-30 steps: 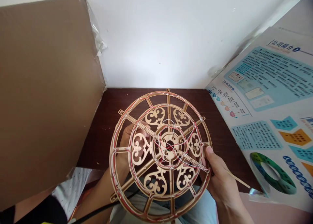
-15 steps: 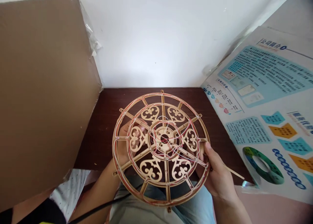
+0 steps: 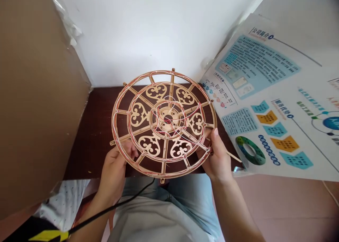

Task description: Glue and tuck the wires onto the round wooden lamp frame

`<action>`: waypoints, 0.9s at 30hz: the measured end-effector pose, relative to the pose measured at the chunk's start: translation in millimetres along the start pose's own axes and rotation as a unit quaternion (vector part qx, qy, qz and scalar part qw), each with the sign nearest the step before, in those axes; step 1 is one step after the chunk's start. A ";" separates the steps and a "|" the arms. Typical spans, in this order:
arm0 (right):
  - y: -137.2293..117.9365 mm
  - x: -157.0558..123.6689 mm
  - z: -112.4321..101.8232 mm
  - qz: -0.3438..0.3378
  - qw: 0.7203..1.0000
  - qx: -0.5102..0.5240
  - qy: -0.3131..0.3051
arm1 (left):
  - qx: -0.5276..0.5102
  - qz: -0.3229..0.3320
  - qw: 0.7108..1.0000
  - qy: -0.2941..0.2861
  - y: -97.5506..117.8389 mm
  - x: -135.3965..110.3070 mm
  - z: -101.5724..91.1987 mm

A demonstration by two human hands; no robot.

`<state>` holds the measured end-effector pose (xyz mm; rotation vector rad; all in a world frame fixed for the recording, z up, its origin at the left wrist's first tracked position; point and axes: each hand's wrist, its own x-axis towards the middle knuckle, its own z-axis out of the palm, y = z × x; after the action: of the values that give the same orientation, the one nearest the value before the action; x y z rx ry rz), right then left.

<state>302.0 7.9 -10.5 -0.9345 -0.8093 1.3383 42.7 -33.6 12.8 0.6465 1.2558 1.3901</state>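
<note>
I hold a round laser-cut wooden wheel [image 3: 164, 123] with heart-shaped scrollwork, spokes and thin red and white wires running along its rings. My left hand [image 3: 116, 162] grips its lower left rim, thumb on top. My right hand [image 3: 217, 155] grips the lower right rim, thumb on top, and also pinches a thin wooden stick [image 3: 233, 156] that juts out to the right. The wheel is tilted nearly flat above a dark brown table [image 3: 97, 129].
A large brown cardboard sheet [image 3: 34, 94] stands at the left. A printed poster [image 3: 272, 104] with blue and orange graphics leans at the right. A white wall [image 3: 148, 30] lies behind. A black cable [image 3: 113, 206] crosses my lap.
The wheel has tipped from facing me to lying flatter and farther away. My left hand moved from behind the wheel to its lower left rim. The camera view shifted left and down.
</note>
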 end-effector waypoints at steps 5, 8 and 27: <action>-10.4 13.4 -0.7 -0.035 0.999 -0.007 0.002 | 0.066 -0.002 0.997 -0.043 -12.7 7.9 -10.2; -14.3 21.6 2.2 -0.050 0.999 -0.014 -0.011 | 0.059 0.029 0.995 -0.075 -17.7 8.1 -11.5; -7.0 34.7 15.0 -0.061 0.997 -0.036 -0.035 | -0.055 -0.104 0.913 -0.390 -24.2 -3.6 14.2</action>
<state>294.3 43.9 0.8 -0.8855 -0.9585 1.2480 64.9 -36.3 -4.5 0.8475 0.5749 0.8679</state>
